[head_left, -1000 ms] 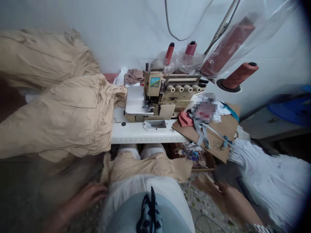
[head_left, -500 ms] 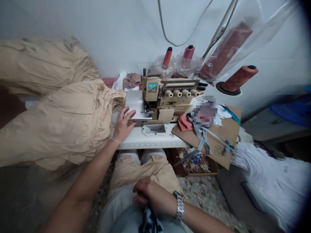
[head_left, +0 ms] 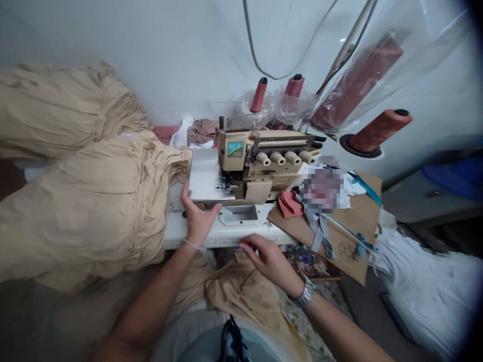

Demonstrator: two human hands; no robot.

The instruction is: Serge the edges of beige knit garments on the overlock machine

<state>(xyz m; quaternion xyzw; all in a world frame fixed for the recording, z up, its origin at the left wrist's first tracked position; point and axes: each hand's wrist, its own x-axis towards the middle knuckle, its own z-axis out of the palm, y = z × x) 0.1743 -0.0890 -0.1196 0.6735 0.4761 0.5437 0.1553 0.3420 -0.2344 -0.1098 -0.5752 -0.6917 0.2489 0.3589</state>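
1. Presently, the overlock sewing machine is seen at twelve o'clock on the white bench.
2. The left hand is held between eleven and twelve o'clock, at the near left corner of the metal plate, its grip spread apart.
3. The right hand is placed between twelve and one o'clock, fingers bent; whether its grip is closed on anything cannot be told.
4. Beige cloth is gathered at twelve o'clock, over the lap.
5. Beige garments are piled toward eleven o'clock.
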